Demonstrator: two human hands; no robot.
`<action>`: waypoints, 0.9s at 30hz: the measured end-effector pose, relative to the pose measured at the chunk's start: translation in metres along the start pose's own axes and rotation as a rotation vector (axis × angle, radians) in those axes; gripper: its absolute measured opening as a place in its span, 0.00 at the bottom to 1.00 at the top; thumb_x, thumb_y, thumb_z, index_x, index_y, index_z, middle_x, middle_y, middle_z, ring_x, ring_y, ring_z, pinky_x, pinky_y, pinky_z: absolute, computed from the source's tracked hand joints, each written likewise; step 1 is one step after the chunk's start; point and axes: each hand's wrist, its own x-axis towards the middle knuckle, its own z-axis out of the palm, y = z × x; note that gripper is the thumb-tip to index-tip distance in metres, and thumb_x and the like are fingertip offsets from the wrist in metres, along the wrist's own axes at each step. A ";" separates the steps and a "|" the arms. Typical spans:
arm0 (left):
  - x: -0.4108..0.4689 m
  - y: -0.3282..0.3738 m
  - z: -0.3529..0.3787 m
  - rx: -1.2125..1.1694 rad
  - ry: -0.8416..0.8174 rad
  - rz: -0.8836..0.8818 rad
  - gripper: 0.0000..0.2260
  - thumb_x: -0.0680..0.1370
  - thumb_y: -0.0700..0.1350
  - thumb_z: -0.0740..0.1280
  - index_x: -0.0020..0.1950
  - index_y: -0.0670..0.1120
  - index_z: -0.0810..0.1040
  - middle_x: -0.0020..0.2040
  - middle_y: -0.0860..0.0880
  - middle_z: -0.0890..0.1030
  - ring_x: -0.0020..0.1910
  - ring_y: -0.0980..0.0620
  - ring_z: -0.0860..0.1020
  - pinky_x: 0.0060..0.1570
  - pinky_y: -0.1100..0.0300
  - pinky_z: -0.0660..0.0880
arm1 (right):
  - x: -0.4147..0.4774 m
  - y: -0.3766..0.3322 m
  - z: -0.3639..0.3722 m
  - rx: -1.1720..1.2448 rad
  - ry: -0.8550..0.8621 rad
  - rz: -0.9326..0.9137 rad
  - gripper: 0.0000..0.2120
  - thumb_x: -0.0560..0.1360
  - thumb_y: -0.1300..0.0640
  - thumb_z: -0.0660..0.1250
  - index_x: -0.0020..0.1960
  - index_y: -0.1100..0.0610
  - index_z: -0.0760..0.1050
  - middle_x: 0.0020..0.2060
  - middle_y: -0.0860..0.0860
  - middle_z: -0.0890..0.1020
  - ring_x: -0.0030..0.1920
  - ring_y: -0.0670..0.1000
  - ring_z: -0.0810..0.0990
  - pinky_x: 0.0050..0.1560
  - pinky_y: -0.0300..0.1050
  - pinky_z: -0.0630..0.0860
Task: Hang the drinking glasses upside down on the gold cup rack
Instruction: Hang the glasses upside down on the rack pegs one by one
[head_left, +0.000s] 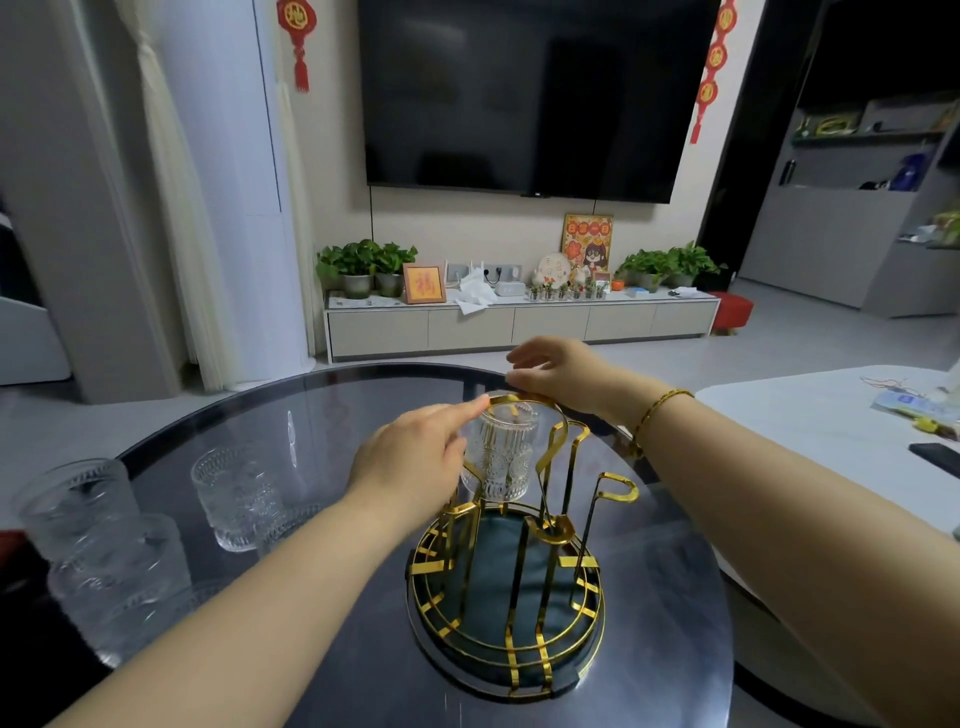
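The gold cup rack (540, 525) stands on a round dark tray (506, 654) on the glass table. An embossed clear glass (501, 452) sits upside down over one of the rack's far prongs. My left hand (410, 457) wraps around that glass from the left. My right hand (561, 376) rests its fingers on the rack's top handle loop (524, 400), just behind the glass. Three more embossed glasses stand upright at the left: one mid-table (236, 499), two near the left edge (78, 506) (122, 571).
The round dark glass table (322, 415) ends close behind the rack. A white table (831, 415) with a phone (937, 457) and small items lies to the right. A TV cabinet with plants stands across the room.
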 end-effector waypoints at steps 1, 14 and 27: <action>-0.005 0.001 0.000 0.023 -0.038 -0.010 0.21 0.77 0.42 0.57 0.68 0.58 0.59 0.67 0.51 0.71 0.63 0.48 0.69 0.54 0.53 0.71 | -0.007 -0.006 0.000 0.017 0.044 -0.023 0.16 0.72 0.56 0.63 0.58 0.60 0.70 0.57 0.58 0.77 0.49 0.49 0.73 0.50 0.40 0.71; -0.165 -0.035 -0.055 -0.230 0.473 -0.199 0.16 0.70 0.37 0.69 0.55 0.51 0.75 0.51 0.63 0.72 0.53 0.63 0.70 0.53 0.83 0.59 | -0.122 -0.082 0.080 0.336 0.334 -0.413 0.12 0.69 0.65 0.65 0.46 0.48 0.72 0.42 0.42 0.76 0.46 0.44 0.77 0.49 0.35 0.75; -0.202 -0.100 0.002 -0.529 0.363 -0.664 0.50 0.58 0.34 0.78 0.71 0.46 0.50 0.72 0.42 0.61 0.70 0.47 0.61 0.70 0.49 0.58 | -0.125 -0.039 0.227 0.433 0.241 -0.079 0.18 0.69 0.64 0.66 0.44 0.42 0.65 0.42 0.41 0.73 0.46 0.43 0.73 0.46 0.28 0.69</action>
